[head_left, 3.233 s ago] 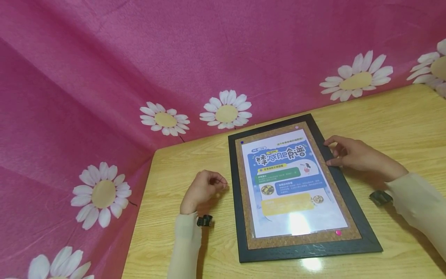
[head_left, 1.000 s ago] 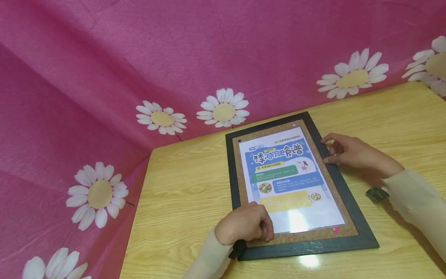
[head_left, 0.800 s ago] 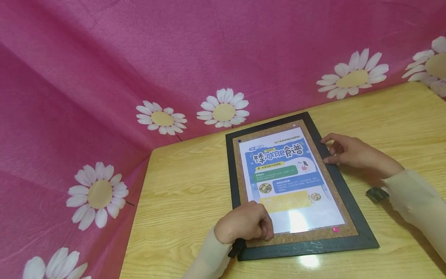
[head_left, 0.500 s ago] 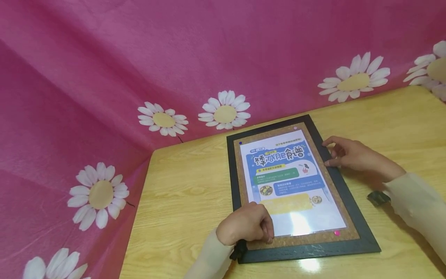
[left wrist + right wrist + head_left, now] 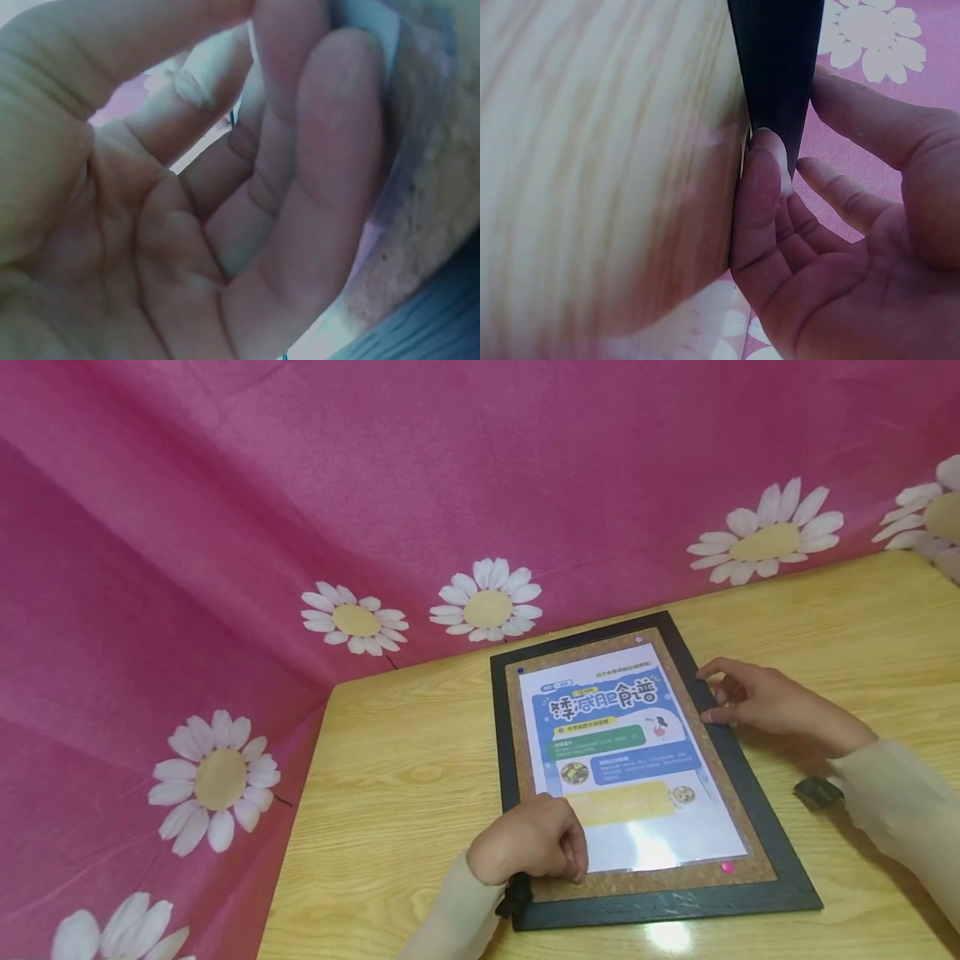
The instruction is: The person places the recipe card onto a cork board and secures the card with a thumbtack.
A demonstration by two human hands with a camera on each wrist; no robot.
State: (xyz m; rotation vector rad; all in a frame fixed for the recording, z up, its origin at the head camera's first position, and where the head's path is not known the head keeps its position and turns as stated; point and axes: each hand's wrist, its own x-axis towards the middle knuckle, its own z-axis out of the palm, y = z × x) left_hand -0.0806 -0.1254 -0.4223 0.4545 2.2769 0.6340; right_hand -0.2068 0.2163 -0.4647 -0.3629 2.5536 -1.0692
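Observation:
A black-framed cork board (image 5: 759, 803) lies flat on the wooden table (image 5: 397, 777), with a glossy blue and white poster (image 5: 622, 752) on the cork. Small pins sit at the poster's top left (image 5: 521, 671), top right (image 5: 638, 639) and bottom right (image 5: 726, 866) corners. My left hand (image 5: 572, 858) is curled over the bottom left corner, fingertips pressed down on the cork. In the left wrist view the bent fingers (image 5: 315, 172) pinch a tiny blue pin, mostly hidden. My right hand (image 5: 716, 695) rests relaxed on the frame's right edge (image 5: 776, 67), thumb on top, a fingertip (image 5: 761, 161) against its side.
Pink cloth with white daisies (image 5: 300, 485) hangs behind and to the left of the table, whose left edge is close to the board. Black wrist-worn cameras show by my right sleeve (image 5: 817, 792) and under my left wrist (image 5: 516, 897). Bare wood lies left of the board.
My left hand moved from the bare table onto the poster's bottom left corner and has stayed pressed there for the last second. The right hand kept its place on the frame.

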